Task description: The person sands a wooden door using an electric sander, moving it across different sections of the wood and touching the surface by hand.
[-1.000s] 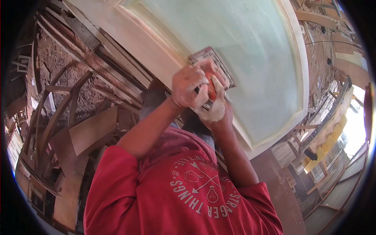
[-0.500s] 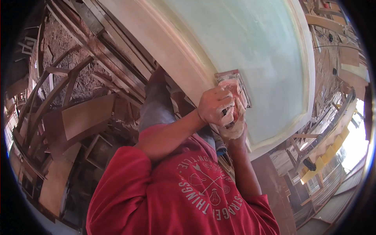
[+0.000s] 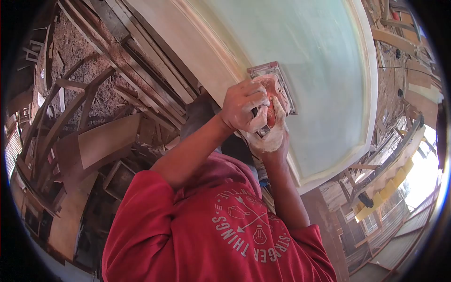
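Head view: your left hand and right hand curl closed round the sander, which lies forward-right, against the panel.

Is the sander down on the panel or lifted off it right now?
Down on it, apparently: the sander lies flat against the panel, with no gap showing along its visible edge.

Glare is blazing through the opening beyond the right edge of the panel, shade is dimming the timbers, fisheye distortion is bending everything outward.
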{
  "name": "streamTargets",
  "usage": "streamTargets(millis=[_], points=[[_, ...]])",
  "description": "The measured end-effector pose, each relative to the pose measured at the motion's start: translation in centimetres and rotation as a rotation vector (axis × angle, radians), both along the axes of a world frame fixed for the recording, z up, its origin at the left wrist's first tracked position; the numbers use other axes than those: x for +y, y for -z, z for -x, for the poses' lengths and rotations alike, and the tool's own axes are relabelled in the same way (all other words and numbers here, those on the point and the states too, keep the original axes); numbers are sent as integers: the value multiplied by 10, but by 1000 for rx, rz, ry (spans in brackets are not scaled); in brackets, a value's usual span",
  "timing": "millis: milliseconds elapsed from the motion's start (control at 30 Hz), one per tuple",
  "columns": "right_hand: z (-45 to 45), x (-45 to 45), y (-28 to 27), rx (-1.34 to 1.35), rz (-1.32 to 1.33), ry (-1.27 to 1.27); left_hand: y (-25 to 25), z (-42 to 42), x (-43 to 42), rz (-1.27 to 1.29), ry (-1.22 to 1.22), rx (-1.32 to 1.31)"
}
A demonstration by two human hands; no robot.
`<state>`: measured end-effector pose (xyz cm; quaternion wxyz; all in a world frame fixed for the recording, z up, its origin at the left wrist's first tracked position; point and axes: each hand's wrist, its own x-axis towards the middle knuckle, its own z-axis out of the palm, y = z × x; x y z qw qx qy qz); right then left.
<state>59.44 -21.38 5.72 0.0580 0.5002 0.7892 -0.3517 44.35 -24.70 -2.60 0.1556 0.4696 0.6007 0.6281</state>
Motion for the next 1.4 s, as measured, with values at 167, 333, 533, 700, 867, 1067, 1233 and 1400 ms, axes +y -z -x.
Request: streamTargets(millis=[167, 333, 533, 700, 867, 1067, 1233, 1400], points=[[58, 11, 4, 44, -54, -39, 5, 57, 6, 30, 6, -2], [108, 20, 0, 43, 18, -14, 3, 106, 15, 23, -10, 6], [162, 31, -2, -1, 59, -22, 5, 158, 23, 8, -10, 31], [199, 40, 5, 30, 42, -56, 14, 205, 31, -4, 17, 50], [235, 47, 16, 256, -17, -54, 11, 250, 42, -18, 36, 71], [247, 60, 20, 316, -38, -47, 10, 274, 46, 64, 34, 95], [197, 61, 14, 307, 22, -54, 9, 227, 46, 67, 58, 107], [111, 46, 16, 329, -31, -62, 1, 137, 36, 29, 76, 133]])
